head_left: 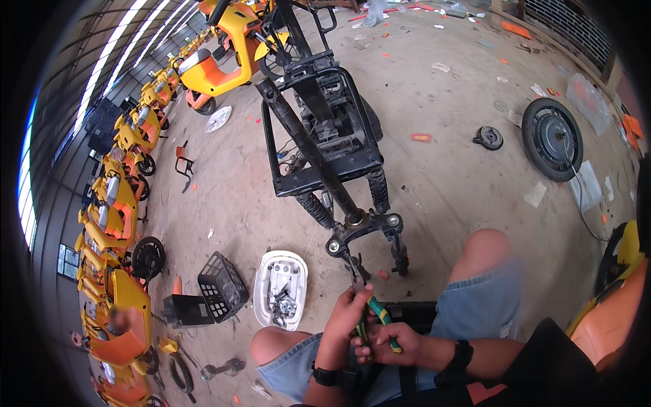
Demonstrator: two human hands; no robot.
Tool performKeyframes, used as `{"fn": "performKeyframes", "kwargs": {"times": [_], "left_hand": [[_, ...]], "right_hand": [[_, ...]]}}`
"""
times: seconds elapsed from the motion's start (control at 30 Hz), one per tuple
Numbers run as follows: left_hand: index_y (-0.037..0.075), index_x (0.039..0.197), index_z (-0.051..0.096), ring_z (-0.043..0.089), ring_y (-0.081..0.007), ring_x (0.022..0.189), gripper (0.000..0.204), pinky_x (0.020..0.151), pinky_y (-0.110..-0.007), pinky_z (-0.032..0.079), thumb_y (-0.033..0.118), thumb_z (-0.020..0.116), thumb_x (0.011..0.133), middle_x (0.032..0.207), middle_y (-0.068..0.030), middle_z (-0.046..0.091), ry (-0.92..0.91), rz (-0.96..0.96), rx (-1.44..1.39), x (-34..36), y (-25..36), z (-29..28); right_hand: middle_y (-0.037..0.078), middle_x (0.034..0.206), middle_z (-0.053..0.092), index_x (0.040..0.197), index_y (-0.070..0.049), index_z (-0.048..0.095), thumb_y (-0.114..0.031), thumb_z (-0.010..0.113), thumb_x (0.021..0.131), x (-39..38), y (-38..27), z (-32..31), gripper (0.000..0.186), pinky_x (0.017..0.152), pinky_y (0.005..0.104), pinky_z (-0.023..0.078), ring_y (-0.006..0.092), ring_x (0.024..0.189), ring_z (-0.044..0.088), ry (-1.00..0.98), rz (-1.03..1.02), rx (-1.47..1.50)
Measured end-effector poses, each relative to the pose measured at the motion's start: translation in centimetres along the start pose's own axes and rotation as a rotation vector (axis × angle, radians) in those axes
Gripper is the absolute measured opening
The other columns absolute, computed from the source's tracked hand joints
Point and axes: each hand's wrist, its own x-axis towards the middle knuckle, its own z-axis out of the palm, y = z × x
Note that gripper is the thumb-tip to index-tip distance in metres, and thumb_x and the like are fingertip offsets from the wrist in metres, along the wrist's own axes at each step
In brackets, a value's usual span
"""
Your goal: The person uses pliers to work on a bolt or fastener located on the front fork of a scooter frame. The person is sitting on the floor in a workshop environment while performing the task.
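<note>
Pliers point(380, 311): metal nose, green-yellow handles; pointed toward the black fork point(367, 226).
Left hand point(347, 314): you pinched the pliers below the nose.
Right hand point(400, 339): your fingers curled around the handles.

Spread green-handled pliers point(379, 311) point toward the black fork point(367, 226).

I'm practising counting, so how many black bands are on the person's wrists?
2: one black wristband behind the left hand, and a second wristband behind the right hand. Any others may be hidden.
</note>
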Motion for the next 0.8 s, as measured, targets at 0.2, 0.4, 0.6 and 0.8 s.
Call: {"fn": "performKeyframes", "kwargs": {"times": [0.2, 0.4, 0.6, 0.8], "left_hand": [[0.001, 0.104, 0.057, 0.054, -0.0115, 0.060, 0.041, 0.052, -0.025, 0.045, 0.040, 0.061, 0.093, 0.075, -0.0029, 0.058, -0.005, -0.013, -0.009, 0.2, -0.2, -0.2], [0.000, 0.109, 0.058, 0.056, -0.0108, 0.062, 0.046, 0.054, -0.025, 0.046, 0.043, 0.061, 0.093, 0.074, -0.0033, 0.059, -0.011, 0.010, -0.028, 0.4, -0.3, -0.4], [-0.001, 0.113, 0.060, 0.060, -0.0126, 0.065, 0.048, 0.059, -0.027, 0.050, 0.043, 0.060, 0.093, 0.080, -0.0054, 0.063, -0.002, 0.057, -0.006, 0.6, -0.6, -0.5], [0.005, 0.113, 0.057, 0.065, -0.0228, 0.083, 0.036, 0.074, -0.035, 0.055, 0.037, 0.057, 0.096, 0.093, -0.0105, 0.065, -0.292, -0.174, -0.647, 1.3, -1.3, -1.2]], "right_hand": [[0.007, 0.103, 0.052, 0.118, -0.004, 0.050, -0.008, 0.050, 0.074, 0.2, 0.0, -0.5, 0.043, 0.091, 0.0387, 0.040, 0.0187, 0.090, 0.050, -0.033, -0.008, 0.047], [0.008, 0.104, 0.053, 0.118, -0.003, 0.050, -0.008, 0.050, 0.074, 0.4, -0.4, -0.6, 0.044, 0.092, 0.0398, 0.040, 0.0196, 0.090, 0.051, -0.005, 0.005, 0.042], [0.010, 0.106, 0.055, 0.118, -0.001, 0.050, -0.008, 0.049, 0.074, 0.5, -0.2, -1.2, 0.045, 0.093, 0.0410, 0.040, 0.0206, 0.090, 0.053, 0.043, -0.025, -0.038], [0.005, 0.105, 0.048, 0.124, -0.001, 0.048, -0.019, 0.053, 0.071, 0.6, -0.2, 0.3, 0.055, 0.092, 0.0371, 0.036, 0.0177, 0.090, 0.048, -0.005, -0.001, -0.058]]}}
